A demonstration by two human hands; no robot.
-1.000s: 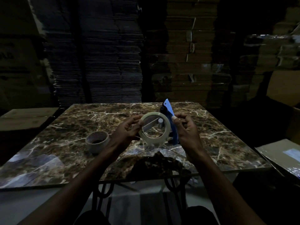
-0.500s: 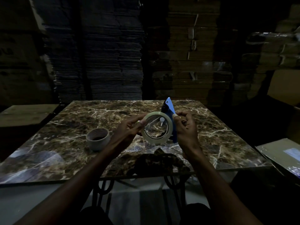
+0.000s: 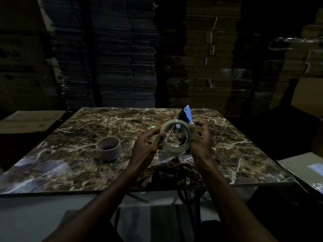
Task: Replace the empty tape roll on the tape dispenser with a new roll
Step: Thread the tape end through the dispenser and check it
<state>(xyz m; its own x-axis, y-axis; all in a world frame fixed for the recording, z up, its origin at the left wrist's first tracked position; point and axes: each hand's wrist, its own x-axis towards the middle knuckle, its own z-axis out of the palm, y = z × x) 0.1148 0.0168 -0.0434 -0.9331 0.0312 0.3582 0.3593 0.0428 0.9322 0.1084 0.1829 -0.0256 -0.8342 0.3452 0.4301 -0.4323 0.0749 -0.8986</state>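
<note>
A new roll of clear tape is held upright above the marble table, its hole facing me. My left hand grips its left rim with thumb and fingers. My right hand pinches its right rim near the top. Directly behind the roll stands the blue tape dispenser; its top sticks up above the roll and its hub shows through the hole. The empty cardboard core sits on the table to the left of my hands.
A small round green sticker lies on the table behind my left hand. Tall stacks of flattened cardboard fill the background. A box sits left of the table, flat cartons right.
The roll and both hands have shifted slightly away from me toward the dispenser. My grip on the roll is the same. The empty core has not moved.
</note>
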